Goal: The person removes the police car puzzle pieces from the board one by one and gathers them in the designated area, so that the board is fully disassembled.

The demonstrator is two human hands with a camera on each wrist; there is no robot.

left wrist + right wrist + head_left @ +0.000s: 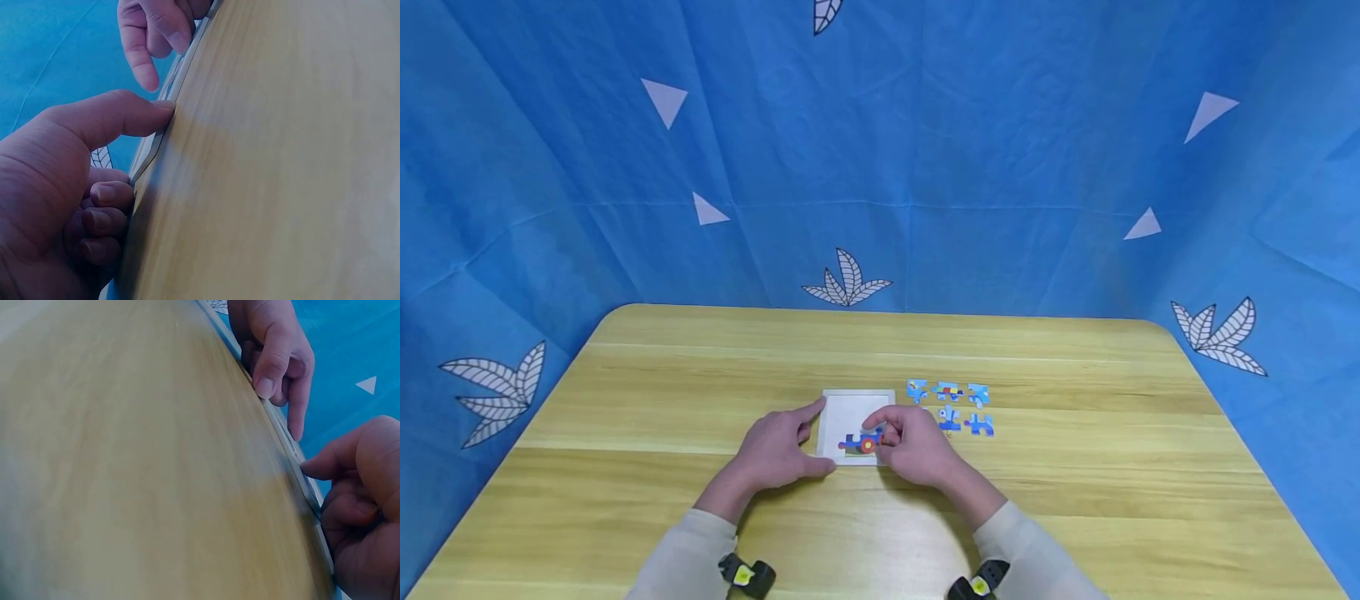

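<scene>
My left hand grips the left side of a white puzzle tray, its index finger at the far-left corner and its thumb on the near edge. My right hand is over the tray's right part. Its index finger and thumb bend around a puzzle piece with a red and yellow wheel, low in the tray. The hand hides the piece's right side. Beside it lies a joined piece with blue and green. In the right wrist view, the right thumb is at the tray's edge.
Several loose puzzle pieces lie in two rows on the wooden table, right of the tray. A blue cloth with leaf prints hangs behind the table and at its sides.
</scene>
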